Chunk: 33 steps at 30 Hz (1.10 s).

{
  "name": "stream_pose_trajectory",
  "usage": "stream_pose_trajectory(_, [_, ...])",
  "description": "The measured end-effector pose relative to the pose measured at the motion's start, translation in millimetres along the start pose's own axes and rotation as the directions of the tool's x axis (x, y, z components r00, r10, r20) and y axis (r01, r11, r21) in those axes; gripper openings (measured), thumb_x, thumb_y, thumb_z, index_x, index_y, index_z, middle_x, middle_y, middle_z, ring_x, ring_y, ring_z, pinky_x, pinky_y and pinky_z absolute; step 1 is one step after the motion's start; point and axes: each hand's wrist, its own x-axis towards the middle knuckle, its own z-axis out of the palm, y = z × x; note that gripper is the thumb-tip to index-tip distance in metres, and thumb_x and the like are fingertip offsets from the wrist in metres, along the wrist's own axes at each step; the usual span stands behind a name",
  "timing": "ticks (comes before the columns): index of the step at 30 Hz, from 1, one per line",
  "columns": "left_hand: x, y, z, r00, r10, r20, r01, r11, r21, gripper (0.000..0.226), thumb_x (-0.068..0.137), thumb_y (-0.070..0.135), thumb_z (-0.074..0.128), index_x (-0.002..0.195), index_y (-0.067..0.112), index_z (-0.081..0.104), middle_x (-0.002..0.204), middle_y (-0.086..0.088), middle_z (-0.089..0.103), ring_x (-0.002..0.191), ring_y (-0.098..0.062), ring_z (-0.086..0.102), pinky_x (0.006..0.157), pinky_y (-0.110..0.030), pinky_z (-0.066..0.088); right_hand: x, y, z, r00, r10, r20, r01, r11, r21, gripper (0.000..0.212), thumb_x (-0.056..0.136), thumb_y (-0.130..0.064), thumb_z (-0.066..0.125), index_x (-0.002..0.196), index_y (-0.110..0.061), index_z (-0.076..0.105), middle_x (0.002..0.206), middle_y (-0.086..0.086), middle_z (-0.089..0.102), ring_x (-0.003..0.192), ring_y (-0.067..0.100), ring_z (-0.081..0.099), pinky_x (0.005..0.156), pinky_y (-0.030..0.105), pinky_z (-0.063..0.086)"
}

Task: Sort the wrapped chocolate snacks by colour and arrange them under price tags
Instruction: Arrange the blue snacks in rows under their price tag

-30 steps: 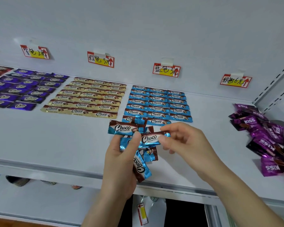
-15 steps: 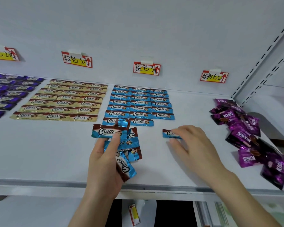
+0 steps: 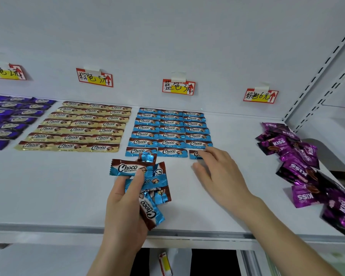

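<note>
Blue foil fills the middle of the head view. The left hand (image 3: 126,198) grips a loose bundle of blue bars (image 3: 147,186) with the thumb clamped over the top, held above the front of the shelf (image 3: 48,186) just in front of the blue block (image 3: 171,128). Headings in the bundle are mixed. The top bar (image 3: 127,168) has its long axis left-right with the logo readable. The lowest bar (image 3: 150,214) has its long axis near-far and points at the shelf edge. The others are skewed between.

The right hand (image 3: 217,172) is open, fingers fairly straight, fingertips resting on a single blue bar (image 3: 194,154) at the right end of the block's front row. The thumb is apart from it. That bar lies flat with its long axis left-right, parallel to its row mates. It is mostly covered, only its left end showing. Whether it touches the row behind, cannot tell.

With it the front row holds three across, like the rows behind, so the next slot is probably a new row nearer the person, starting at the left. That spot lies just beyond the bundle and left of the right hand, so the left hand is nearer. Any bar pulled from the bundle will probably need turning to left-right, logo up.

The blue price tag (image 3: 178,87) hangs on the back wall directly above the block. The gold block (image 3: 82,126) sits to the left, the magenta pile (image 3: 299,160) to the right, unsorted.
</note>
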Motion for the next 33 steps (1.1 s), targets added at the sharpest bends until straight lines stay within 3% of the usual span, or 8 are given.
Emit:
stream_pose_trajectory(4, [0.6,0.5,-0.5,1.000,-0.011,0.001,0.011,1.000,-0.014,0.012,0.088,0.024,0.059,0.098,0.021,0.062,0.078,-0.002,0.074,0.063,-0.015,0.071,0.043,-0.023,0.052,-2.0,0.6,0.6,0.999,0.002,-0.042,-0.001,1.000,0.022,0.036,0.096,-0.035,0.040,0.120,-0.015,0.057,0.125,0.002,0.053,0.111,0.016,0.042,0.090,0.028,0.038])
stream_pose_trajectory(11, [0.2,-0.6,-0.9,1.000,-0.001,0.008,0.001,1.000,-0.012,0.011,0.089,0.024,0.058,0.099,0.021,0.062,0.074,0.002,0.073,0.062,-0.013,0.070,0.044,-0.023,0.053,0.3,4.0,5.5,1.000,-0.013,0.014,0.013,1.000,0.023,0.041,0.096,-0.039,0.038,0.128,-0.017,0.052,0.132,-0.001,0.047,0.119,0.014,0.038,0.095,0.026,0.035])
stream_pose_trajectory(33, [-10.4,4.4,-3.1,1.000,-0.013,0.015,0.013,1.000,-0.026,0.009,0.086,0.024,0.060,0.095,0.022,0.062,0.073,0.001,0.073,0.060,-0.012,0.070,0.047,-0.024,0.055,0.2,4.1,6.5,0.999,-0.034,-0.042,0.036,0.999,0.037,0.038,0.096,-0.034,0.040,0.127,-0.016,0.052,0.132,0.000,0.047,0.117,0.013,0.035,0.093,0.023,0.032])
